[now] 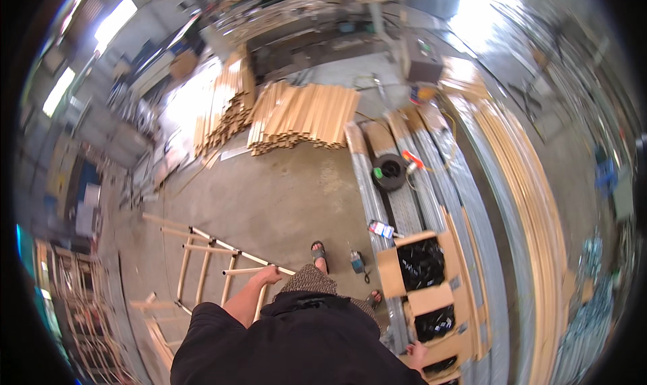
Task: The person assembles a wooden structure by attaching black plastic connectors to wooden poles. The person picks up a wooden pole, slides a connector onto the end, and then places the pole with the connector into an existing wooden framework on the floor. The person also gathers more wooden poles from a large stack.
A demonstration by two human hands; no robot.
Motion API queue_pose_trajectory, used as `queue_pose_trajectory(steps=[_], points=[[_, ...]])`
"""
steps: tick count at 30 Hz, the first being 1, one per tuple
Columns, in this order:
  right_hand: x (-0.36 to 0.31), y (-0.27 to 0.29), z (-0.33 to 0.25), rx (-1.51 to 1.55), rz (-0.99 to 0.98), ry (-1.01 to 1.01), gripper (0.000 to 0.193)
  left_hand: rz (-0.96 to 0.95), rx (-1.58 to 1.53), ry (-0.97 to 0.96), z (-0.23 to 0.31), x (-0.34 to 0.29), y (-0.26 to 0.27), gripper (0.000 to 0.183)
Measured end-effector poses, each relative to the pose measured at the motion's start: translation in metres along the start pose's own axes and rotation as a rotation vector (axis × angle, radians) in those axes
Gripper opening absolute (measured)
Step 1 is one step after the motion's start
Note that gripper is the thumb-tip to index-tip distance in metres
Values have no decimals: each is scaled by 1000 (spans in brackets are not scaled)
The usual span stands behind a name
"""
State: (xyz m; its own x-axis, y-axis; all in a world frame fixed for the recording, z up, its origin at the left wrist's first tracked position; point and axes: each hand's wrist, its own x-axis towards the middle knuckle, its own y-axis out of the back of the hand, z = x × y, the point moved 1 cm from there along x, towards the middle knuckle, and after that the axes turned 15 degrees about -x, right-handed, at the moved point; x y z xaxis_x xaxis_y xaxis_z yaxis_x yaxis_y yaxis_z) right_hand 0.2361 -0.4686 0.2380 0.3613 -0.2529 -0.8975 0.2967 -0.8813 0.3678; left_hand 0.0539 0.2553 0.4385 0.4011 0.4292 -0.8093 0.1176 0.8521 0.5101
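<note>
My left hand (268, 275) is closed around a tan tube of a ladder-like frame (230, 248), beside my left hip. Black joints link the frame's long rail to several crosspieces, and my arm and shirt hide part of it. My right hand (416, 353) is low on the right, beside an open cardboard box (431, 301) with black plastic wrapping inside. Its fingers are small and partly hidden, so whether it holds anything does not show. Another open box (389, 272) with black plastic stands just beyond. A teal and black cordless drill (356, 262) rests on the floor near my feet.
Long wrapped bundles of profiles (472, 203) run along the right. A black coil (389, 172) and a red-orange tool (412, 160) lie on them. Stacks of tan lengths (303, 112) stand ahead. More tan tubes (158, 341) lie at the lower left.
</note>
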Motion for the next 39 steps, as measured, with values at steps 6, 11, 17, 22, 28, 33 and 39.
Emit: queue_pose_trajectory(steps=[6,11,17,22,28,33,39], points=[[-119,-193,-297,-265,-176,420,62,-118,-612,334,-86,-16,-22,36],[-167,-336,-447,-509,-148,543,52,68,-640,201,-100,61,44,32],[-203,-495,-539,-878,-300,636,57,257,-1416,34,-133,108,176,34],[-301,-625,-587,-978,-377,667,39,414,-1764,89,-180,119,252,28],[-308,-735,-637,-1231,-354,549,31,272,-1774,399,-257,157,271,20],[-295,-839,-681,-1417,-311,458,35,258,-1831,585,-295,197,326,23],[-284,-1047,-809,-1663,-388,904,35,239,-1688,520,-342,252,492,19]])
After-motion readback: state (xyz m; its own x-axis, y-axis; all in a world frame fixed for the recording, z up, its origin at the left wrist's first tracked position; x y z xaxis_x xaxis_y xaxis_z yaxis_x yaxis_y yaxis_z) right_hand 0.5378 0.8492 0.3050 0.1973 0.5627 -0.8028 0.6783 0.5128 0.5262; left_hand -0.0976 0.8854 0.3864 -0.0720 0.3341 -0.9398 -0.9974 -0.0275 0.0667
